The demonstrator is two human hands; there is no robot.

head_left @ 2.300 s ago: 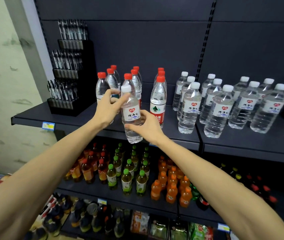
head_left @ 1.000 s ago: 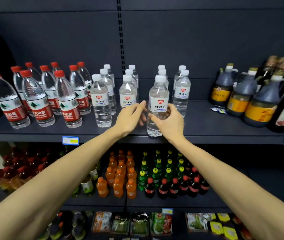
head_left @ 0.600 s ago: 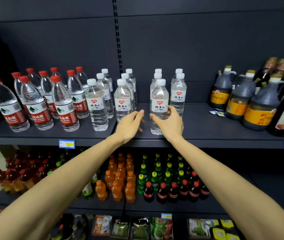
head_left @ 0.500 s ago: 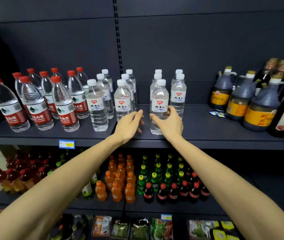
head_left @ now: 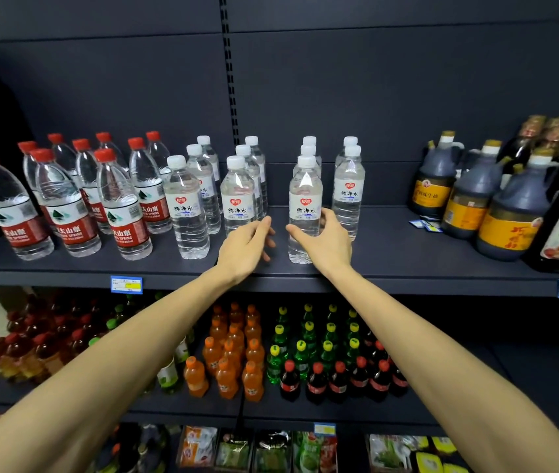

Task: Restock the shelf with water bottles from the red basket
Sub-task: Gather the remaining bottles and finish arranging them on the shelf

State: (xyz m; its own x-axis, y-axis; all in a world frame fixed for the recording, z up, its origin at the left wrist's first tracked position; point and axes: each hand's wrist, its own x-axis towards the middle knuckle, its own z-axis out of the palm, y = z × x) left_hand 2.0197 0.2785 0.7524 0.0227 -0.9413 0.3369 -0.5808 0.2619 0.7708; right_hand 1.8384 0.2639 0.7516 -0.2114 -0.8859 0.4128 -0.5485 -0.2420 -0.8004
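Item: bottle point(head_left: 305, 213), white cap, red heart label. Stands upright on shelf point(head_left: 407, 264), front of third white-cap row, near the front edge. Carried in the air in front of the red-cap bottles point(head_left: 66, 199) 2.3 s ago; now set down and lower than 1.0 s ago.

Right hand point(head_left: 327, 245): at 4 o'clock of the bottle, thumb and fingers curved round its lower half; grip looks loose, contact likely though not certain.

Left hand point(head_left: 245, 247): at 8 o'clock of the bottle, clear of it, fingers straight, holding nothing. Touching the bottle 1.0 s ago; since drawn off to the left.

Neighbours: white-cap rows at 9 and 3 o'clock, sauce jugs point(head_left: 510, 213) far right.

Status: this bottle judged placed; release under way. Red basket out of view; remaining stock unknown.
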